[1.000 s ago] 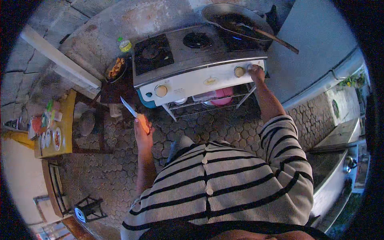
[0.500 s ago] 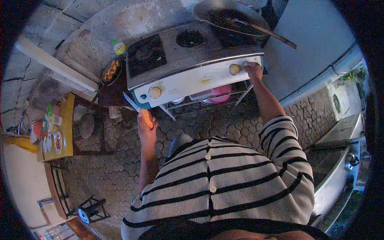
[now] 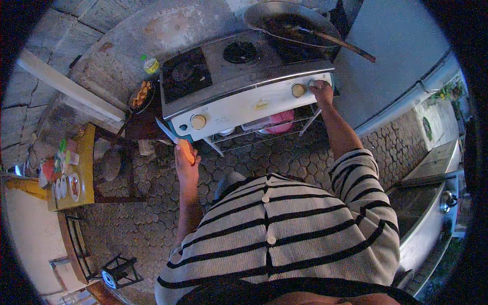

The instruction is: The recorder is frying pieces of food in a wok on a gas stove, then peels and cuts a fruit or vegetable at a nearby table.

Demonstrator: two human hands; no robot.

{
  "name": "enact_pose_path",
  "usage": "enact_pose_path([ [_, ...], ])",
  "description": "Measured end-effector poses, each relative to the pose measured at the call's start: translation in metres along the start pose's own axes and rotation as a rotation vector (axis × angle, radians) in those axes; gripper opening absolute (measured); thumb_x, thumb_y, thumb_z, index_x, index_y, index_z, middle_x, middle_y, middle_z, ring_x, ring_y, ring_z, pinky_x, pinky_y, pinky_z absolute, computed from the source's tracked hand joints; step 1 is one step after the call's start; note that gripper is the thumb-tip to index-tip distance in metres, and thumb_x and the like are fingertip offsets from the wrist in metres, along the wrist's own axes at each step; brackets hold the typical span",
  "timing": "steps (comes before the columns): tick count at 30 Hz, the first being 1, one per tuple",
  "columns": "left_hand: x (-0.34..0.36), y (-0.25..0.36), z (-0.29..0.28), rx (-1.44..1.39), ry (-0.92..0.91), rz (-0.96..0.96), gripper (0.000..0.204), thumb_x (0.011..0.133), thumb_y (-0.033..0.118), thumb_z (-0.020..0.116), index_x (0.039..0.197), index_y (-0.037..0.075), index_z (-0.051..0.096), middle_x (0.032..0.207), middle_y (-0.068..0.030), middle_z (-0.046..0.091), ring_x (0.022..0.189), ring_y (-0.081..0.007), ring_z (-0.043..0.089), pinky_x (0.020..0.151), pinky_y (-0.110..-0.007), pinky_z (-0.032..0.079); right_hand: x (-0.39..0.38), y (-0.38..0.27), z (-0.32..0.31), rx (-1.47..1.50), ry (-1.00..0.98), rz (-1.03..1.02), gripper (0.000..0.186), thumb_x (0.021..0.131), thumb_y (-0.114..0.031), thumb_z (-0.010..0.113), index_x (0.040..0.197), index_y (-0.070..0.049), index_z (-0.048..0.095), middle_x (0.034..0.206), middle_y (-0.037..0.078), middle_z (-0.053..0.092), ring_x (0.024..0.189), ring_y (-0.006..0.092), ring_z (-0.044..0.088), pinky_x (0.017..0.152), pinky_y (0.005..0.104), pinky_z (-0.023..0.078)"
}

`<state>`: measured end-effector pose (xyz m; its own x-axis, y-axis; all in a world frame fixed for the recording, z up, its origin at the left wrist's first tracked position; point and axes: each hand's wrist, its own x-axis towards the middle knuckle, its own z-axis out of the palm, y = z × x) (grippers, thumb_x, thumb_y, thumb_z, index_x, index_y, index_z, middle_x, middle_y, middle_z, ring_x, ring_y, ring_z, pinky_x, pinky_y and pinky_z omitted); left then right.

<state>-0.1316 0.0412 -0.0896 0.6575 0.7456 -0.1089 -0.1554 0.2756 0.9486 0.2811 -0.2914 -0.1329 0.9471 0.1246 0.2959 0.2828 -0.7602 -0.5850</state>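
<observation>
My right hand (image 3: pixel 322 93) is closed on the rightmost control knob (image 3: pixel 311 83) on the white front panel of a gas stove (image 3: pixel 223 118); the fingers cover most of that knob. To the left, my left hand (image 3: pixel 187 165) grips a knife (image 3: pixel 166 130) whose pale blade points up and left, past the stove's front left corner. An orange piece (image 3: pixel 186 151) in the same fist looks like the handle. A large wok (image 3: pixel 264 19) rests over the right burner, tilted, with a wooden-handled utensil (image 3: pixel 351 47) lying across its rim.
A dark pan of browned food pieces (image 3: pixel 141 95) and a green-capped bottle (image 3: pixel 151 65) stand left of the stove. Farther left is a yellow table (image 3: pixel 86 183) with plates. A low dark stool (image 3: pixel 119 271) stands on the paved floor. Pink and clear containers sit on the rack beneath the stove.
The view has shifted very slightly. My right hand remains on the knob, its wrist turned a little, and my left hand still grips the knife in about the same place.
</observation>
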Motion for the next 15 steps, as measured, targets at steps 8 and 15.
enact_pose_path([
  [8, 0.003, -0.005, -0.011, -0.083, 0.023, -0.021, 0.039, 0.089, 0.045, 0.049, 0.111, 0.013, 0.047, 0.091, -0.0003, 0.051, 0.072, -0.0129, 0.045, 0.059, -0.026, 0.036, 0.001, -0.005, 0.004, -0.024, -0.011, 0.028, 0.045, 0.06, -0.027, 0.074, 0.1, -0.009, 0.065, 0.098, 0.015, 0.064, 0.093, 0.0297, 0.061, 0.081, 0.0363, 0.047],
  [15, 0.007, -0.006, -0.02, -0.139, 0.073, -0.132, 0.047, 0.088, 0.052, 0.046, 0.117, 0.015, 0.046, 0.099, -0.0008, 0.052, 0.082, -0.015, 0.049, 0.065, -0.03, 0.04, 0.001, -0.001, 0.004, -0.073, -0.013, 0.001, 0.041, 0.062, -0.028, 0.074, 0.097, -0.009, 0.066, 0.094, 0.013, 0.065, 0.09, 0.028, 0.062, 0.079, 0.0355, 0.048],
])
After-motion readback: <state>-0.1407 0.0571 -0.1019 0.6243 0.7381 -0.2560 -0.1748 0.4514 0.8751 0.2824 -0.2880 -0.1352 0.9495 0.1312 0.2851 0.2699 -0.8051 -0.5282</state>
